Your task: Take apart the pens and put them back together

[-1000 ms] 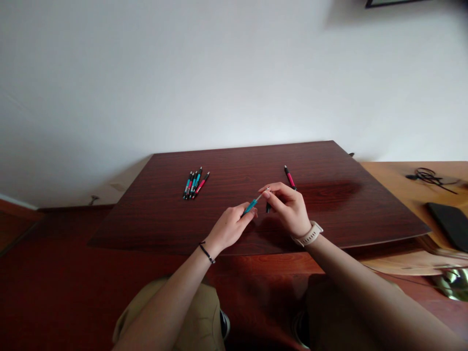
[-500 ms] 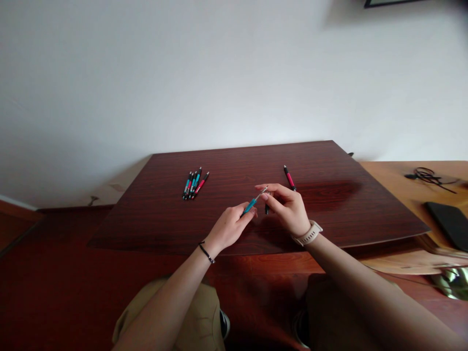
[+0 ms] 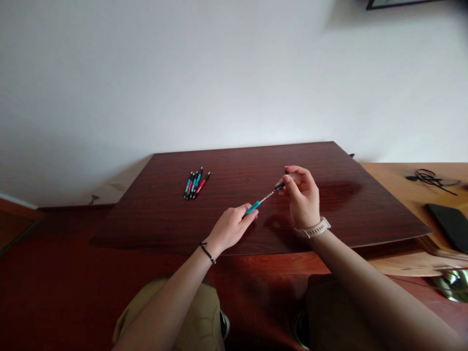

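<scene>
1. I sit or stand before a dark red-brown bench (image 3: pixel 237 170) with a wood-grain top and a soft shine on its right part. Its far edge runs along a plain pale wall (image 3: pixel 219 73), and the corner of a dark frame (image 3: pixel 402 6) shows high on the right.
2. To the right is a lighter wooden table (image 3: pixel 387 180), bearing a loosely coiled black cable (image 3: pixel 429 178) and a flat black object (image 3: pixel 448 224). Below lies a reddish floor (image 3: pixel 54 292).
3. A teal pen barrel (image 3: pixel 253 208) is over the near middle of the bench, between my hands. A thin silvery rod (image 3: pixel 267 197) comes out of it and meets a black piece (image 3: pixel 280 186); all three lie in one line.
4. That long axis slants from my near left toward my far right, the black piece at the far end.
5. The fingers of my left hand (image 3: pixel 228 226) are closed around the barrel.
6. The fingers of my right hand (image 3: pixel 305 200) are narrow, pinching at the black piece; a dark speck by the fingertips is too small to tell.
7. Well apart, on the left, teal and red pens (image 3: pixel 195 184) lie bunched, their tops pointing away from me.
</scene>
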A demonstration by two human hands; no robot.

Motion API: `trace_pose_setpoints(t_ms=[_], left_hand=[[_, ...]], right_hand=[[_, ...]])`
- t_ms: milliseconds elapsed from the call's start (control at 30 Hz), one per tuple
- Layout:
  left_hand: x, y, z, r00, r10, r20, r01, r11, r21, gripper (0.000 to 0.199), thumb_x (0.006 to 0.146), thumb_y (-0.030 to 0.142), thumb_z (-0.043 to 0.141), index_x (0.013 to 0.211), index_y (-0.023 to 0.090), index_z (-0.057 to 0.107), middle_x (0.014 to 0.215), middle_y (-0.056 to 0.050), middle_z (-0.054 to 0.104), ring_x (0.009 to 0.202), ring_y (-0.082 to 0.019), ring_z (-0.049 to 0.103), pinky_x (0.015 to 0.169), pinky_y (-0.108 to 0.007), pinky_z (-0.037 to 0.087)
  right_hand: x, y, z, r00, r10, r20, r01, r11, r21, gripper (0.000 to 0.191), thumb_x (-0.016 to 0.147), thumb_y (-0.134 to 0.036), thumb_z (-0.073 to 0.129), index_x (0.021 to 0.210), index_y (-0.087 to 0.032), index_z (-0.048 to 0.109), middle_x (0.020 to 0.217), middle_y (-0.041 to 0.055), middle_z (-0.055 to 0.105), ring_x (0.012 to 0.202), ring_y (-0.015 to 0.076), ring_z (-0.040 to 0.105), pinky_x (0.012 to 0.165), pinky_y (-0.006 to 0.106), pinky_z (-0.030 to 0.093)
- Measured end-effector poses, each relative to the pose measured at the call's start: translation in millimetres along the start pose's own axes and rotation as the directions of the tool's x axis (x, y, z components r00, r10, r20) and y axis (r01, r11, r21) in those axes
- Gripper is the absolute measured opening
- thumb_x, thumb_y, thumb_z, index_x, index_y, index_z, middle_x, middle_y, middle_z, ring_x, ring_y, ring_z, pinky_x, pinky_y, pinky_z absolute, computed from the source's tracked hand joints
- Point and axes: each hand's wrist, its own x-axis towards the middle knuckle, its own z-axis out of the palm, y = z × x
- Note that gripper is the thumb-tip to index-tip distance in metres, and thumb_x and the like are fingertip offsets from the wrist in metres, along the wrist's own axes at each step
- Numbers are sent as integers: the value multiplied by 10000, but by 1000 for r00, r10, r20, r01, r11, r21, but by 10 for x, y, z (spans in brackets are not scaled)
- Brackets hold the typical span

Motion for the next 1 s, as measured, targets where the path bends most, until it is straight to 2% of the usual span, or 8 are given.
trace_pose_setpoints(t_ms=[100, 400, 533, 833, 1000], left_hand=[[-5, -10, 8, 1000, -1, 11, 0, 999, 40, 369, 1115, 472, 469, 981, 220, 703, 926, -58, 810, 884, -240, 775, 858, -320, 539], [7, -24, -3, 1000, -10, 23, 10, 999, 30, 354, 1116, 462, 471, 972, 226, 693, 969, -54, 813, 917, -247, 774, 871, -330, 528], [7, -27, 4, 1000, 1, 12, -2, 999, 38, 354, 1110, 465, 480, 970, 227, 701, 920, -57, 803, 895, -252, 772, 859, -327, 531], [19, 18, 2, 1000, -9, -8, 10, 998, 57, 333, 1086, 465, 514, 970, 230, 719, 848, -63, 784, 827, -259, 764, 780, -314, 519], [17, 38, 11, 1000, -12, -9, 12, 998, 67, 332, 1083, 469, 513, 974, 233, 719, 844, -71, 783, 863, -274, 769, 779, -318, 521]], right_hand=[[34, -12, -31, 999, -32, -37, 32, 999, -21, 323, 973, -421, 768, 1223, -253, 651, 825, 4, 697, 666, 142, 653, 595, 267, 547], [-22, -154, 2, 996, -89, 13, 90, 987, -132, 332, 985, -423, 751, 1244, -258, 625, 818, 16, 694, 649, 173, 669, 596, 324, 565], [-41, -166, 2, 992, -122, 38, 127, 975, -182, 366, 993, -416, 742, 1299, -270, 604, 856, 25, 703, 690, 193, 698, 626, 346, 578], [-110, -150, -12, 969, -98, 227, 158, 950, -269, 478, 966, -413, 790, 1380, -284, 587, 892, 28, 755, 747, 205, 723, 655, 344, 590], [-136, -118, 5, 950, -77, 302, 163, 949, -271, 495, 986, -400, 769, 1421, -288, 563, 947, 29, 775, 781, 200, 744, 687, 336, 599]])
